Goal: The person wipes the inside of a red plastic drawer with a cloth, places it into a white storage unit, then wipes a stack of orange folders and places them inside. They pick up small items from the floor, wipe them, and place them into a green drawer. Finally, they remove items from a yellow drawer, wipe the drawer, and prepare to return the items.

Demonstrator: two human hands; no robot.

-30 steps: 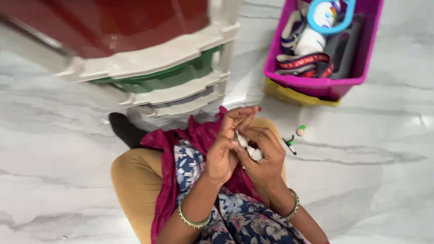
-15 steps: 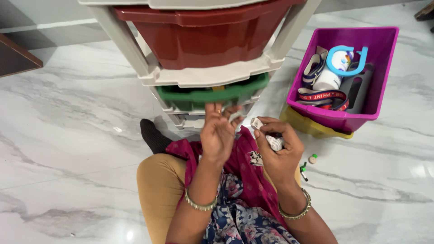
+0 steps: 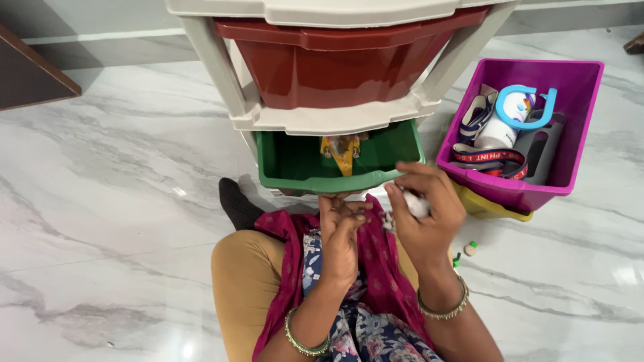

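Note:
My right hand is closed around a small white patterned roll, just in front of the right corner of a green drawer. That drawer stands pulled out from a beige plastic drawer unit and has a yellow item inside. Under the drawer's front edge, my left hand hooks its fingers on the lip. A dark red drawer above it is pushed in.
A magenta bin at the right holds straps, a white bottle and a blue handle, and sits on a yellow tray. A small green-capped piece lies on the marble floor. A dark sock lies by my knee.
The green drawer has slid out toward me, with my left hand now at its front lip. My right hand has moved up to the drawer's right corner with the white roll.

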